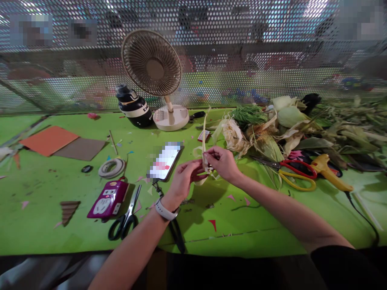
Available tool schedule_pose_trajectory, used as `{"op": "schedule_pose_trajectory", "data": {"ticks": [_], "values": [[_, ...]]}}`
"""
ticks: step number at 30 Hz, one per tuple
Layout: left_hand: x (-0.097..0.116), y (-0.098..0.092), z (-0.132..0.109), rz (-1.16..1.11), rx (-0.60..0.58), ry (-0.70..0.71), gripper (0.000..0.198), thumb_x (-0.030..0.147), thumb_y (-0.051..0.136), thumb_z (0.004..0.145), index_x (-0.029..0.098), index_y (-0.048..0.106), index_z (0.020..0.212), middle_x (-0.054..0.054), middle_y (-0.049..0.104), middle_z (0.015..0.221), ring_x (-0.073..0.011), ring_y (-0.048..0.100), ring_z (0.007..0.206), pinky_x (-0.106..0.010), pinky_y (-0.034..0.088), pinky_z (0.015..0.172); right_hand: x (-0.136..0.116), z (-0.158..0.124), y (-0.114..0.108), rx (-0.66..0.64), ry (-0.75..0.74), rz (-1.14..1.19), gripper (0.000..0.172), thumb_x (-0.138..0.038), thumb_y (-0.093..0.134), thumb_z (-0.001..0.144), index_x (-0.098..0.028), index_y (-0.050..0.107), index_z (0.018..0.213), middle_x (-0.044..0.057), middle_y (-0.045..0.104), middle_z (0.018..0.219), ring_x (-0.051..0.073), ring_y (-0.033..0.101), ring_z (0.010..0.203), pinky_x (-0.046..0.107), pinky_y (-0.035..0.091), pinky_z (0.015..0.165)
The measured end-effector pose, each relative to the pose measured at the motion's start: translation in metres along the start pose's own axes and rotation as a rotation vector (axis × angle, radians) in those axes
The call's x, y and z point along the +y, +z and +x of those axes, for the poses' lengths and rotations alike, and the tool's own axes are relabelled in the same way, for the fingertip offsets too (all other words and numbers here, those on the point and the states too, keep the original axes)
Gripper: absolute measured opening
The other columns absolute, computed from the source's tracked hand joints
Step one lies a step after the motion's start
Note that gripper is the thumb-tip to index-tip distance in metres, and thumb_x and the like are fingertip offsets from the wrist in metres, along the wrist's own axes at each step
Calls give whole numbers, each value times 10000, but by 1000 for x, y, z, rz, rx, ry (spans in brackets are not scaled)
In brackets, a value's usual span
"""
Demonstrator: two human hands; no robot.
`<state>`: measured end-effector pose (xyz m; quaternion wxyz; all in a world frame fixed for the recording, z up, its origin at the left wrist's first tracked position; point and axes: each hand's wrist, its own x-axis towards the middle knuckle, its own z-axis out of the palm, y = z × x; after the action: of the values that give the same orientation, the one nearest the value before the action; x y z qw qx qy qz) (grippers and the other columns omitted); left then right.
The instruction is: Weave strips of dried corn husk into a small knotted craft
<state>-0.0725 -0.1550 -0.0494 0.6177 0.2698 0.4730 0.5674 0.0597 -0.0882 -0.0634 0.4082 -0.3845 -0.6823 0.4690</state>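
Observation:
Over the middle of the green table point(193, 225), both hands meet on a bundle of pale corn husk strips point(204, 161). One narrow strip points upward from it, and loose curled ends hang around the fingers. My left hand point(186, 177) is closed on its lower left side; a pale watch strap is on that wrist. From the right, my right hand point(222, 162) pinches the husk strips near their middle. Fingers cover much of the bundle. Beside my left hand lies a lit phone point(166, 161), and behind the bundle is a small box point(203, 135).
A fan point(155, 70) and black bottle point(136, 109) stand at the back. Heaped corn husks point(266, 137), red-yellow scissors point(298, 171) and a yellow glue gun point(331, 173) lie right. Left are black-handled scissors point(128, 217), a purple power socket point(109, 199), tape point(111, 167) and orange paper point(50, 140).

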Motion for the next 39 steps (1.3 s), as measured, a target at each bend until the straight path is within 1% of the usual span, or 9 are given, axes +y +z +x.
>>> {"op": "schedule_pose_trajectory", "data": {"ticks": [7,11,12,16,19,25,31,36,39], "values": [[-2,1,3,42,53,-19,212,232,779,599,140,713,779,-36,728,715,-159,688,663,-285,572,677,-3,-1,0,-2,-28,-26,206,-363,559,828,-162,600,809,11,619,662,100,533,525,213,422,479],[6,-6,9,52,86,7,200,212,752,619,130,704,796,-60,736,753,-172,696,686,-311,571,701,-10,6,-14,-36,18,-23,221,-389,569,821,-168,578,821,-26,565,566,76,458,434,198,357,411],[9,-8,11,40,103,23,195,210,748,619,131,698,790,-65,737,759,-183,700,704,-326,572,707,-11,8,-18,-58,47,-75,217,-383,571,818,-169,577,790,-30,556,538,72,444,415,197,339,403],[19,-18,18,35,168,48,188,183,752,594,129,679,758,-65,734,758,-194,701,750,-309,571,686,-14,8,-23,-415,210,-485,364,-395,579,794,-169,559,509,-10,528,404,79,435,347,231,347,420],[21,-22,22,54,166,58,189,192,741,606,130,678,774,-72,734,787,-182,696,756,-287,566,670,-12,2,-15,-472,217,-733,465,-377,578,767,-184,477,356,-3,493,347,90,428,338,249,343,432],[14,-24,25,107,160,76,218,230,751,618,135,665,793,-78,732,809,-183,692,754,-300,566,679,-10,-2,-7,-544,242,-617,327,-228,577,711,-177,561,389,-14,552,382,94,496,370,226,381,449],[10,-26,26,180,99,141,262,280,731,666,142,668,880,-74,724,884,-188,686,824,-292,561,687,-12,-8,0,-474,205,-715,328,-228,598,714,-175,547,395,8,546,381,123,516,399,252,381,459],[10,-28,27,209,128,156,331,268,727,679,174,595,968,-65,719,910,-180,689,808,-294,556,676,-8,-8,0,-426,214,-600,223,-136,619,700,-169,590,482,5,595,456,100,513,387,233,388,433],[10,-29,28,187,177,172,384,260,734,673,204,501,973,-41,720,849,-179,699,758,-315,550,676,-20,-2,-13,-270,263,-352,152,-215,629,755,-154,630,615,16,620,510,81,473,357,218,367,370]]}}
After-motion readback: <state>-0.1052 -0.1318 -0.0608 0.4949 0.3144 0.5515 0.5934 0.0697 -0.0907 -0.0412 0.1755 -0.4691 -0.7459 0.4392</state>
